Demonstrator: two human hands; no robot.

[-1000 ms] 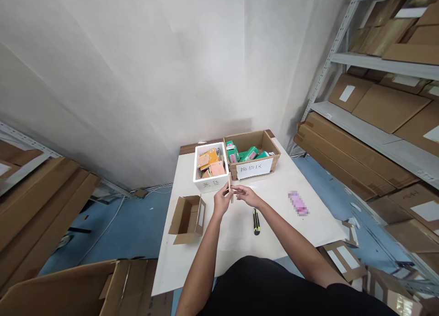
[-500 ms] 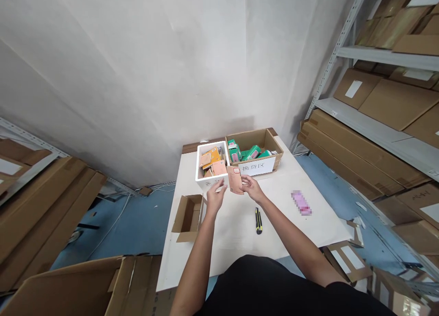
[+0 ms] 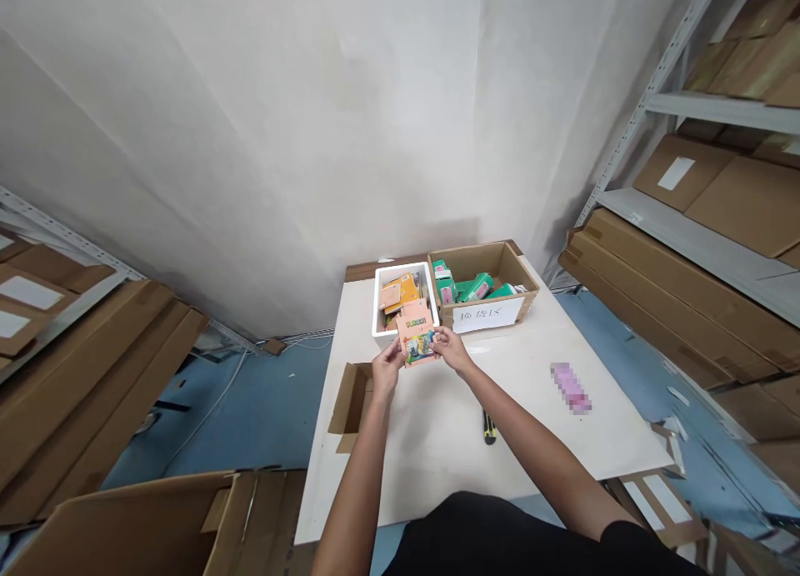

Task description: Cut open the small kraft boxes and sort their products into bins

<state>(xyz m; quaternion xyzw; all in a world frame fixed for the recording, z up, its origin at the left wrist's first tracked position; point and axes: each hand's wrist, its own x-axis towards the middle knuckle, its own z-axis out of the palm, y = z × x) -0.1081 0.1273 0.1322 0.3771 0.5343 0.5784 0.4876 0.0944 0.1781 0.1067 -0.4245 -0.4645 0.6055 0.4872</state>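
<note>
A thin pink booklet (image 3: 417,334) with a colourful picture on its cover is held up in front of me. My left hand (image 3: 388,366) pinches its left edge, and my right hand (image 3: 451,348) grips its right edge. Right behind it stands a white box (image 3: 377,305) holding pink and orange booklets (image 3: 406,290). Beside that box, a cardboard box (image 3: 525,277) with a handwritten label (image 3: 487,315) contains green and pink packages (image 3: 480,286). Under my right forearm lies a yellow and black utility knife (image 3: 489,428), partly hidden.
An open small carton (image 3: 350,405) sits at the left of the white table (image 3: 437,459). A blurred pink item (image 3: 570,388) lies on the right. A large open carton (image 3: 143,518) stands at lower left. Shelves with cartons (image 3: 706,167) rise on the right.
The booklet has been turned so its picture cover faces me. My left hand, free before, has closed on its left edge. The view has shifted slightly.
</note>
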